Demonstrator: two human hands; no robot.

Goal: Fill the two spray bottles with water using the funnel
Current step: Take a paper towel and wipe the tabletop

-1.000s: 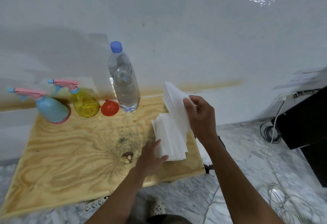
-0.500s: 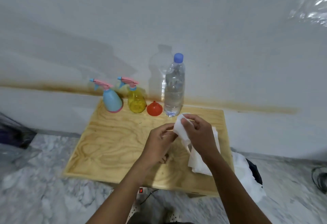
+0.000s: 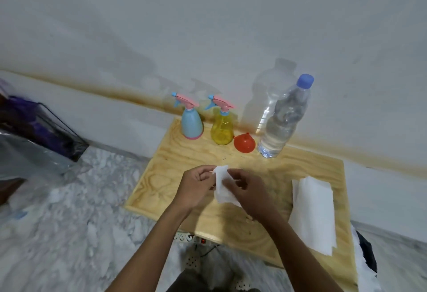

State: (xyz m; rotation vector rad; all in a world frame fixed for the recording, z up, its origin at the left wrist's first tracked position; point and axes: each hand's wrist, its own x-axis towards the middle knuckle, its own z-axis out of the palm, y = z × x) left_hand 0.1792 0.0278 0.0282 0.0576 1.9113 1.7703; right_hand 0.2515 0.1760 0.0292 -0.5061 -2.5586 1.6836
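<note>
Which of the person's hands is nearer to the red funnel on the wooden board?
Right. The right hand sits just in front of the funnel; the left hand is further off to its left. Both hold a tissue.

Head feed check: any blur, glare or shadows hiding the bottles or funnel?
Head view: blue sprayer, yellow sprayer, funnel and water bottle clear, shadows only on the wall; left hand and right hand pinching the tissue slightly soft; floor smeared; wide-angle bends the wall stain.
</note>
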